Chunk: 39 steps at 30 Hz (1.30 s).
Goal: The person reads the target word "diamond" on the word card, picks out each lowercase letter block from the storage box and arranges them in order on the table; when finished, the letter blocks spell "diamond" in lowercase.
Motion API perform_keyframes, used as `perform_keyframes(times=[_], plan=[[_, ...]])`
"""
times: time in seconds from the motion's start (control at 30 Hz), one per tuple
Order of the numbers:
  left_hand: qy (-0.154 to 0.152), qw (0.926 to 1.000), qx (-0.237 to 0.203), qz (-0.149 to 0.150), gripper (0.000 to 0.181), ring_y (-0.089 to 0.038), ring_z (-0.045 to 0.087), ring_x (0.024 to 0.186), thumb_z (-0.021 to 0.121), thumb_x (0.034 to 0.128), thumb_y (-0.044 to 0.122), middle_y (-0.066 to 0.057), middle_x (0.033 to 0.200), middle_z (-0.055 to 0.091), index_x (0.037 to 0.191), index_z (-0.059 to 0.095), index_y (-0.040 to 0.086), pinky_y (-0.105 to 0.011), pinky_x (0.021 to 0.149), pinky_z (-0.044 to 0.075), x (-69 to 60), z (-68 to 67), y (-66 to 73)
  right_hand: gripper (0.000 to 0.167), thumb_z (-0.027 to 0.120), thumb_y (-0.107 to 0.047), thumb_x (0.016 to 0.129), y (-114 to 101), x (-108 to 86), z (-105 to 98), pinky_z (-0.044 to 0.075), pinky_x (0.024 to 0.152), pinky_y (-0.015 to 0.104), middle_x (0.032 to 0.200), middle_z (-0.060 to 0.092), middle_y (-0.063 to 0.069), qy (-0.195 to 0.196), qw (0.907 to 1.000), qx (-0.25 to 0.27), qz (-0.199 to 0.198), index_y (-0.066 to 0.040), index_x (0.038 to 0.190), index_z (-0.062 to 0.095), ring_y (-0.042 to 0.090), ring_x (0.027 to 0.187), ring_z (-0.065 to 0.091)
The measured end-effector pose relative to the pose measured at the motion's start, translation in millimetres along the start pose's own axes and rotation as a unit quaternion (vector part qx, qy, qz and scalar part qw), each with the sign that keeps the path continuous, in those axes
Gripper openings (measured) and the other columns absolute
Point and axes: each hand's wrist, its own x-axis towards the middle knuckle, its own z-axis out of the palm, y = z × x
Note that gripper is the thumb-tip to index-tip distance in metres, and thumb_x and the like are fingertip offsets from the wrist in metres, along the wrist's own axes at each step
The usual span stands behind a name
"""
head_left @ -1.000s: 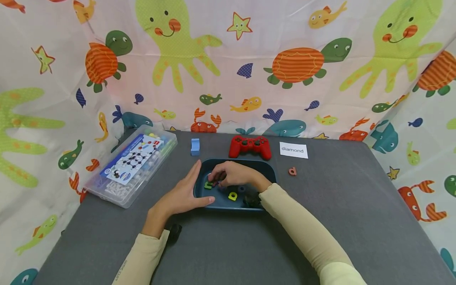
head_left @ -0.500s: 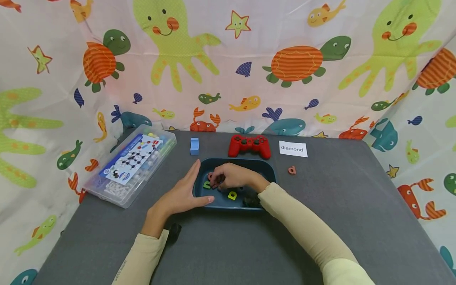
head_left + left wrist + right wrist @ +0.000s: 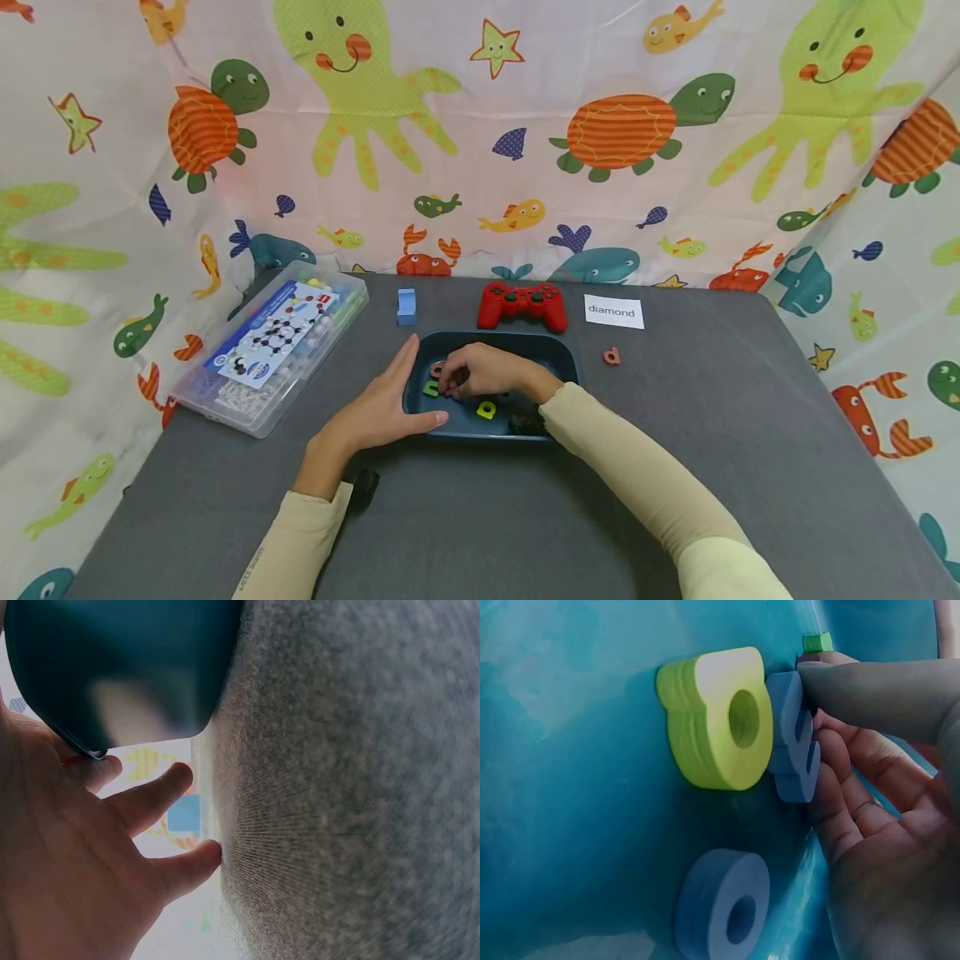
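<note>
A dark blue tray (image 3: 457,429) lies on the table, with foam letters inside it. My left hand (image 3: 375,412) rests against the tray's left end, fingers straight and thumb across the front corner. In the left wrist view, its fingers (image 3: 154,799) reach out beside the tray wall. Inside the tray, my right hand (image 3: 487,369) pinches a small dark red letter (image 3: 808,658), mostly hidden by thumb and fingertips. Around it lie a green n (image 3: 431,388), a pinkish letter (image 3: 437,368), a yellow letter (image 3: 727,720), a blue letter (image 3: 791,739) and a blue o (image 3: 727,904).
Behind the tray are a red game controller (image 3: 522,306) and a light blue block (image 3: 406,307). A card reading "diamond" (image 3: 614,312) and an orange-brown d (image 3: 611,356) lie to the right. A clear plastic case (image 3: 270,350) sits at left, near the patterned curtain (image 3: 465,108).
My right hand has shifted slightly within the tray's left part, uncovering the pinkish letter behind the green n. The left hand stays in place at the tray.
</note>
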Motion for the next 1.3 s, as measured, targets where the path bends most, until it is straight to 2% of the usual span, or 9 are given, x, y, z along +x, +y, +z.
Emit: perform_keyframes(times=[0.17, 0.4, 0.5, 0.63, 0.83, 1.13, 1.3], plan=[[-0.001, 1.0000, 0.003, 0.000, 0.125, -0.041, 0.012, 0.162, 0.078, 0.0911, 0.060, -0.002, 0.180, -0.006, 0.173, -0.008, 0.022, -0.074, 0.120, 0.023, -0.1, -0.3, -0.1, 0.025, 0.069, 0.005, 0.099, -0.3, 0.0, -1.1, 0.058, 0.089, 0.027, 0.109, 0.072, 0.007, 0.000, 0.9997, 0.026, -0.006, 0.000, 0.121, 0.078, 0.015, 0.091, 0.063], [0.001, 1.0000, 0.004, -0.007, 0.124, -0.042, 0.011, 0.162, 0.078, 0.0914, 0.057, -0.002, 0.180, -0.007, 0.173, -0.007, 0.021, -0.075, 0.119, 0.023, -1.2, -0.7, 0.1, 0.025, 0.064, 0.000, 0.104, 3.1, 2.4, -1.4, 0.058, 0.092, 0.030, 0.115, 0.074, 0.006, 0.026, 0.9979, 0.053, -0.026, -0.001, 0.125, 0.078, 0.016, 0.093, 0.065], [0.002, 1.0000, 0.002, -0.008, 0.123, -0.042, 0.010, 0.162, 0.078, 0.0918, 0.056, -0.002, 0.180, -0.006, 0.173, -0.006, 0.019, -0.075, 0.119, 0.022, -1.1, -0.8, 0.2, 0.025, 0.063, -0.001, 0.105, 3.1, 2.6, -2.2, 0.059, 0.091, 0.031, 0.115, 0.074, 0.006, 0.036, 0.9966, 0.071, -0.022, -0.003, 0.126, 0.077, 0.018, 0.092, 0.065], [-0.001, 0.9999, 0.001, -0.011, 0.123, -0.042, 0.009, 0.162, 0.078, 0.0918, 0.056, -0.003, 0.180, -0.007, 0.173, -0.006, 0.017, -0.075, 0.119, 0.022, -0.3, -0.1, 0.7, 0.025, 0.063, -0.002, 0.105, 0.8, -0.1, -4.2, 0.060, 0.088, 0.033, 0.114, 0.074, 0.011, 0.054, 0.9937, 0.098, -0.003, -0.003, 0.127, 0.077, 0.020, 0.091, 0.067], [-0.003, 0.9999, -0.007, -0.011, 0.124, -0.043, 0.010, 0.162, 0.079, 0.0915, 0.054, -0.004, 0.180, -0.006, 0.173, -0.006, 0.017, -0.075, 0.118, 0.024, 0.3, -0.2, 2.6, 0.030, 0.070, -0.003, 0.102, -3.8, -4.6, -9.1, 0.061, 0.092, 0.035, 0.120, 0.071, 0.019, 0.081, 0.9876, 0.134, -0.009, 0.004, 0.131, 0.072, 0.022, 0.096, 0.072], [-0.006, 0.9999, -0.010, -0.008, 0.124, -0.042, 0.009, 0.162, 0.079, 0.0913, 0.055, -0.005, 0.180, -0.005, 0.173, -0.006, 0.018, -0.074, 0.118, 0.025, 1.2, 0.2, 1.5, 0.035, 0.072, -0.002, 0.100, -10.0, -11.0, -15.8, 0.059, 0.097, 0.037, 0.125, 0.069, 0.021, 0.094, 0.9847, 0.146, -0.014, 0.005, 0.134, 0.070, 0.022, 0.104, 0.074], [-0.005, 0.9999, -0.010, -0.011, 0.123, -0.041, 0.008, 0.163, 0.079, 0.0918, 0.055, -0.004, 0.180, -0.005, 0.173, -0.007, 0.020, -0.074, 0.119, 0.024, 0.1, -0.2, 1.4, 0.036, 0.073, -0.003, 0.099, -10.0, -18.3, -19.3, 0.059, 0.098, 0.038, 0.124, 0.071, 0.022, 0.106, 0.9834, 0.147, -0.012, 0.007, 0.134, 0.069, 0.023, 0.104, 0.074]])
